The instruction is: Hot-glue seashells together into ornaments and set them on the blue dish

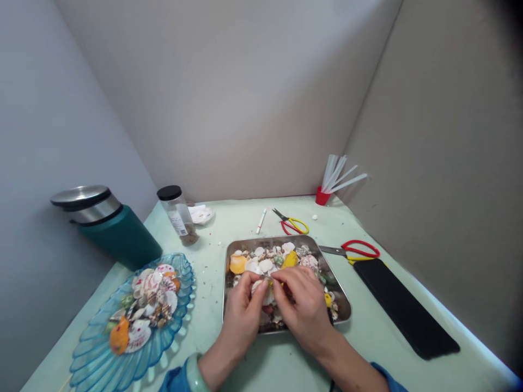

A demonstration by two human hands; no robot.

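Observation:
Both hands work close together above a metal tray [345, 313] full of mixed seashells. Between thumb and fingers, my left hand [241, 307] pinches a pale ribbed seashell [268, 296] at its upper edge. Closed in a pinch, my right hand [304, 305] meets the left fingertips at the top of that shell; what lies in its fingers is too small to make out. Around the hands in the tray are an orange scallop shell [238, 264], a yellow shell [290, 260] and a pink-speckled shell [308, 262]. The fingers hide the tray's middle.
At left, a blue shell-shaped dish [96, 354] bears shells beside a teal bottle [122, 237] and a black-lidded jar [177, 215]. Behind the tray lie a white stick [261, 221] and small scissors [291, 222]. Rightward are red-handled scissors [355, 250], a black slab [404, 305] and a red cup [322, 196] of translucent sticks.

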